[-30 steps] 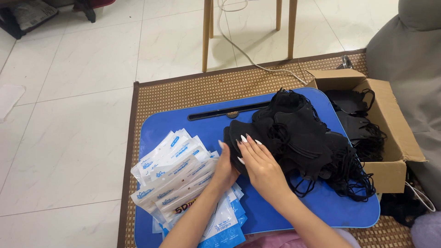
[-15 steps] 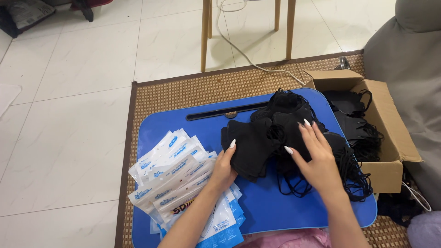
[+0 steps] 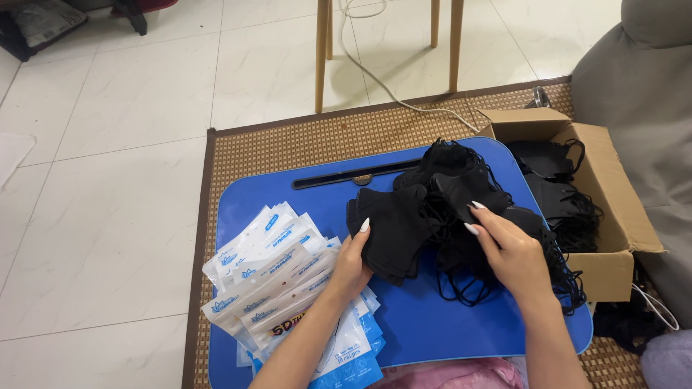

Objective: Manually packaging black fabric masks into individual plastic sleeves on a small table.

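Hands number two, both on the blue worktop (image 3: 404,324). Left hand (image 3: 351,265), grip clamped on a small stack of black masks (image 3: 393,227); right hand (image 3: 513,253), fingers apart, touches one tangled mask heap (image 3: 461,180). Left of that grip fan about ten white sachets (image 3: 270,277); right sits one cardboard box (image 3: 613,209).

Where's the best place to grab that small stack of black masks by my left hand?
Pinch the stack of black masks at its left folded edge, coming from the left as the left hand does; the right side tangles into the mask pile.
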